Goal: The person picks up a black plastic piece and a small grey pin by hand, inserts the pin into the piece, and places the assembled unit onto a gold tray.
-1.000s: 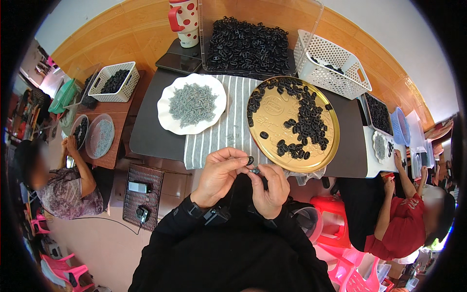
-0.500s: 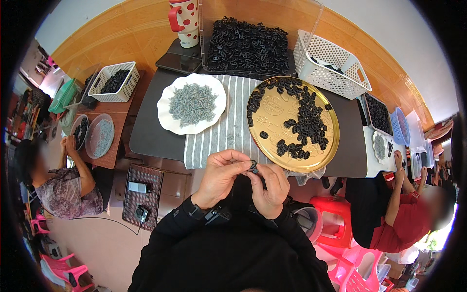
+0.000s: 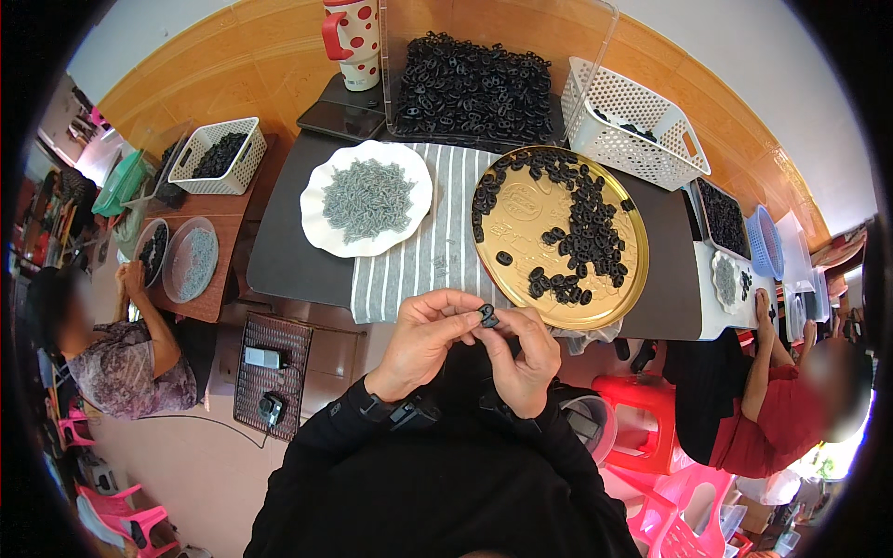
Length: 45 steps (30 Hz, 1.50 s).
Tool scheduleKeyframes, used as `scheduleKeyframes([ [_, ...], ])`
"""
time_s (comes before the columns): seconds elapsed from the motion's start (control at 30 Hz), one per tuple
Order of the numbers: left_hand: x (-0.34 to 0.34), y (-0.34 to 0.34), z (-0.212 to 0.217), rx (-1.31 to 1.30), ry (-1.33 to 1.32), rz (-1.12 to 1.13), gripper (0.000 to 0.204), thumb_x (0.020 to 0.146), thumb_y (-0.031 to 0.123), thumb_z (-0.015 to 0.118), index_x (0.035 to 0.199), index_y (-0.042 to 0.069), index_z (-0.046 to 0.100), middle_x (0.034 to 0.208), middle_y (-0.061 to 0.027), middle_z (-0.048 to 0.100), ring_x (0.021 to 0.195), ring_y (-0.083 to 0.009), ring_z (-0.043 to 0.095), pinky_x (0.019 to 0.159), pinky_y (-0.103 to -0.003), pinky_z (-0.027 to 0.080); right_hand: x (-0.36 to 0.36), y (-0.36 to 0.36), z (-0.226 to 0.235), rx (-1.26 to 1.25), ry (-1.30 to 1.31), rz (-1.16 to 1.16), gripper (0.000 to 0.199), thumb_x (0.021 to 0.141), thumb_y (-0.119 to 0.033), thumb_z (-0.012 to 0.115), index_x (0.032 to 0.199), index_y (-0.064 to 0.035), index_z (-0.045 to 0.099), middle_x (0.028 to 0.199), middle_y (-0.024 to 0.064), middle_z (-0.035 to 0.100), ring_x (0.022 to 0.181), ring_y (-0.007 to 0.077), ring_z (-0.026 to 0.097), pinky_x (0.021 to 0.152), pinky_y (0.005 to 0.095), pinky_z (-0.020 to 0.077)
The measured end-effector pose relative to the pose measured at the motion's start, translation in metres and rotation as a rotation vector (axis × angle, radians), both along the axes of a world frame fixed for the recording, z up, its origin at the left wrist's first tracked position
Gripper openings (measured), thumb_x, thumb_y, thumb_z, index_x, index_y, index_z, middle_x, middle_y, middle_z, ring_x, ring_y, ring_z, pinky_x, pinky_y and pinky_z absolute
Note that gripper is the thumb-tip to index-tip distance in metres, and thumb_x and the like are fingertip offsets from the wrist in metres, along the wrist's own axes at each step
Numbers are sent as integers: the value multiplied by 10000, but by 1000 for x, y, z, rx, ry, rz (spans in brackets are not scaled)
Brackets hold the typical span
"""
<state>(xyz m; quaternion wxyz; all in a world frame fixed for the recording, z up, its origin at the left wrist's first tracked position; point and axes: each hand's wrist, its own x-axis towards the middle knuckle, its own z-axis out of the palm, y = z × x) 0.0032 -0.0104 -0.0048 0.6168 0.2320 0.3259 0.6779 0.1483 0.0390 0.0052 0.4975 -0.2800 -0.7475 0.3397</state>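
In front of the table edge, my left hand (image 3: 420,342) pinches a small black oval plastic piece (image 3: 487,317) between thumb and fingertips. Closed too, my right hand (image 3: 521,365) has its thumb and forefinger at the other side of that piece. The fingers partly cover it. Just beyond my hands, a round gold tray (image 3: 521,237) bears many similar black oval pieces (image 3: 595,228). On the left of a grey striped cloth (image 3: 446,209), a white scalloped plate (image 3: 314,223) holds a heap of small silvery grey parts (image 3: 367,198).
At the back stands a clear bin (image 3: 609,37) of black pieces, beside a white perforated basket (image 3: 670,167). A dotted tumbler (image 3: 358,56) and a dark phone (image 3: 342,119) are at the back left. People sit at both sides; a red stool (image 3: 642,418) is to my right.
The black piece has turned in my fingertips and more of its face shows. My right hand has shifted slightly right, its fingers changing position; my left hand stays nearly in place.
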Motion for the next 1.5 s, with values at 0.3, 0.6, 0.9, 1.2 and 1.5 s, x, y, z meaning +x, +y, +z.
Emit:
scheduleKeyframes([
  [0.3,4,1,-2,36,91,46,172,909,-1,627,1074,-29,664,941,-84,700,804,-112,654,681,-218,510,-1,-5,-4,-438,303,73,176,864,95,608,1029,40,580,853,39,615,741,77,571,670,198,456],
  [0.6,5,0,-4,46,154,102,162,890,-26,642,1046,-44,679,917,-85,696,773,-114,652,676,-224,519,0,-5,-6,-481,290,46,183,843,98,643,989,17,568,830,17,605,732,48,527,665,193,418],
  [0.9,5,-2,-5,69,286,108,157,890,-35,638,1040,-30,686,897,-61,678,776,-96,632,686,-215,511,-2,-7,-10,-472,309,48,189,846,120,601,1000,24,550,817,44,610,697,67,564,638,196,458],
  [1.2,9,-5,-4,222,399,98,266,848,-100,649,1103,-27,626,994,-48,585,832,-70,569,717,-210,475,-3,-8,-7,-527,372,49,158,841,122,619,937,13,558,796,22,603,686,47,537,630,194,439],
  [1.5,4,-4,-18,262,596,100,260,824,-106,670,1067,-20,634,952,-55,603,780,-65,566,657,-214,476,-2,-11,-6,-613,398,75,216,829,124,598,1034,57,599,788,58,640,653,72,579,598,195,457],
])
